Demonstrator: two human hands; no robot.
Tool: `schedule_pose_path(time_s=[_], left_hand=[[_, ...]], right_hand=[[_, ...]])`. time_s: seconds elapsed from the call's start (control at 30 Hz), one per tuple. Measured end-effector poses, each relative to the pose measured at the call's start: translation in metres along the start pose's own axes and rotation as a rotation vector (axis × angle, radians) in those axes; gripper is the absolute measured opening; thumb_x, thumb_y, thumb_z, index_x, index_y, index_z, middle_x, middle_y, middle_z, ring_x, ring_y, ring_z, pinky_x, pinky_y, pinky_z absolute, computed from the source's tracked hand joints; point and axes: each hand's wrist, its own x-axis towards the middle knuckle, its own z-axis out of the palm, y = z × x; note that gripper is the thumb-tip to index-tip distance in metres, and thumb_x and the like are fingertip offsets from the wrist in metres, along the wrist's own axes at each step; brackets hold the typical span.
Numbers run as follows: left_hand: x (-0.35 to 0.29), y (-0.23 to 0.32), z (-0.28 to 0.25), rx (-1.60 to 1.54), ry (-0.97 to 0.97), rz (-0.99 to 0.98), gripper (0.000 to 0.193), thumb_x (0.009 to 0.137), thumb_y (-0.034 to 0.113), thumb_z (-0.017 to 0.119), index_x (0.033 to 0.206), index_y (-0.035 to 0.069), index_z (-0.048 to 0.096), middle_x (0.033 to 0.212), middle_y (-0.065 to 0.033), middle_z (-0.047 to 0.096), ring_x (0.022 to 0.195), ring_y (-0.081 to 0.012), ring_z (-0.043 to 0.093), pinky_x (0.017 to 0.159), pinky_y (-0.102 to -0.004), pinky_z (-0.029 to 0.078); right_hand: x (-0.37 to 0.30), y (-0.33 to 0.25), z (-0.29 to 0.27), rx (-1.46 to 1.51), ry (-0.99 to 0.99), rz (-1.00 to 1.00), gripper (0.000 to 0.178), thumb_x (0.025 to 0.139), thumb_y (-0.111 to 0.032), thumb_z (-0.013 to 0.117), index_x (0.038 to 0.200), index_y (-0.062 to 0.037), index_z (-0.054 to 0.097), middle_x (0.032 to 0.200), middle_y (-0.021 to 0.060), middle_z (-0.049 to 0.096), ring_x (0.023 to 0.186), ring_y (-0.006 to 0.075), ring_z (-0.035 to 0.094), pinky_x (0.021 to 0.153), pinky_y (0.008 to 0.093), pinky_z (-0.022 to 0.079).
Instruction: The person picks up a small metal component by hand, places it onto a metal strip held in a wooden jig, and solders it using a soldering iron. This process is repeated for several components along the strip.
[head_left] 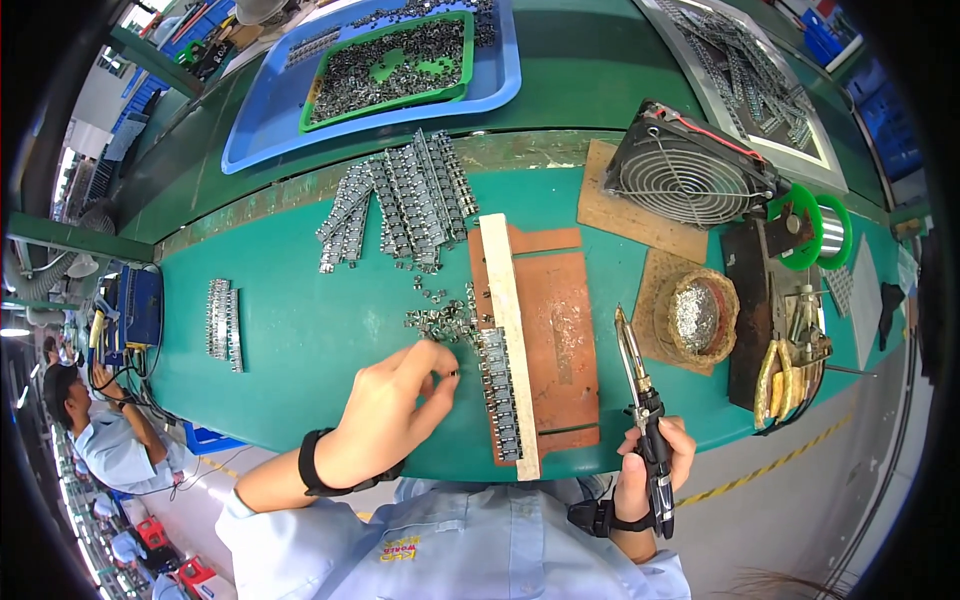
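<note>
My left hand is closed in a pinch on a small dark metal part, just left of the brown board. My right hand grips a soldering iron by its black handle, its metal tip pointing up and away from me. Between my hands, a row of small grey components lies along a pale wooden bar on the board. Loose small metal parts are scattered beyond my left fingers. Behind them lies a pile of component strips.
At right stand a black fan, a round bowl of shiny metal bits, a solder spool and a stand with yellow-wrapped handles. A blue tray holds a green tray. Another person sits far left.
</note>
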Motion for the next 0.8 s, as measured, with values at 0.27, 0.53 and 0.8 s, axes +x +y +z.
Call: schedule_pose_path(time_s=[0.27, 0.53, 0.8], left_hand=[[-0.026, -0.008, 0.002, -0.592, -0.212, -0.237, 0.012, 0.08, 0.002, 0.058, 0.092, 0.0, 0.057, 0.08, -0.0056, 0.059, 0.073, -0.0109, 0.057, 0.065, -0.0247, 0.046], [-0.028, -0.007, 0.009, -0.996, -0.258, -0.421, 0.013, 0.085, 0.005, 0.053, 0.095, -0.003, 0.054, 0.091, -0.0066, 0.06, 0.084, -0.0126, 0.057, 0.076, -0.0243, 0.046], [-0.022, -0.006, 0.018, -1.079, -0.25, -0.476, 0.008, 0.084, 0.004, 0.054, 0.09, 0.0, 0.052, 0.088, -0.0062, 0.058, 0.08, -0.0131, 0.057, 0.074, -0.0242, 0.045]], right_hand=[[0.002, -0.002, 0.0, -0.005, -0.018, -0.002, 0.047, 0.073, -0.024, 0.063, 0.108, -0.0025, 0.042, 0.088, 0.0114, 0.045, 0.063, 0.0139, 0.048, 0.055, 0.0235, 0.04], [0.002, -0.003, 0.0, -0.027, -0.023, 0.007, 0.045, 0.074, -0.024, 0.062, 0.108, -0.0024, 0.042, 0.088, 0.0116, 0.046, 0.062, 0.0136, 0.047, 0.055, 0.0235, 0.039], [0.003, -0.001, -0.001, -0.052, -0.044, -0.016, 0.045, 0.075, -0.026, 0.062, 0.108, -0.0031, 0.042, 0.084, 0.0109, 0.047, 0.061, 0.0132, 0.047, 0.054, 0.0231, 0.039]])
